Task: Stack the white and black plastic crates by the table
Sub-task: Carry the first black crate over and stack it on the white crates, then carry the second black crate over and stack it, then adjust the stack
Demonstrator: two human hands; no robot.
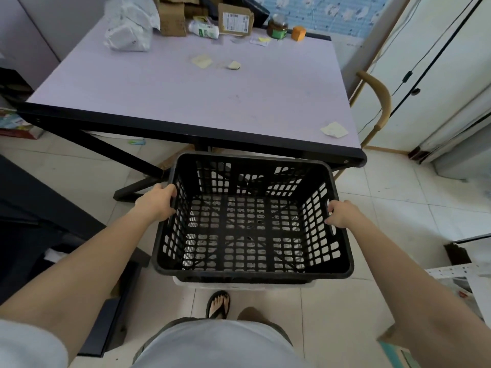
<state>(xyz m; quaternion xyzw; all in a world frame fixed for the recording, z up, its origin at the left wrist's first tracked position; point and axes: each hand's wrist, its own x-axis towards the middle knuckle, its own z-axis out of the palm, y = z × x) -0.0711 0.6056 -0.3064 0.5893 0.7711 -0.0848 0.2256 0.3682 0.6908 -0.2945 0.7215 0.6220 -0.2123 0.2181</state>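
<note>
Black perforated plastic forms the rectangular crate (pixel 252 219) at the centre of the view, its open top facing up and its grid floor empty. It sits just in front of the near edge of the table, above the tiled floor, with a sliver of a white plastic crate (pixel 191 283) showing directly beneath its near rim, so the black one appears to sit on or in the white one; how deeply it is seated cannot be told.

The left hand (pixel 156 201) grips the crate's left rim, thumb hooked over the top edge. The right hand (pixel 341 214) clasps the right wall, fingers curled around the handle slot.

Beyond the crate stands a pale lilac table with a black edge and black frame (pixel 186 96). Scraps of cream paper (pixel 334 129) lie on its top. At its far side are brown cardboard boxes (pixel 171 18), a crumpled white plastic bag (pixel 127 30), a dark glass jar (pixel 277 26) and a small orange block (pixel 298 33). A curved wooden chair back (pixel 380 94) rises to the right of the table. Below the crate, a foot in a black flip-flop sandal (pixel 218 304) rests on the pale floor tiles (pixel 398 208).
</note>
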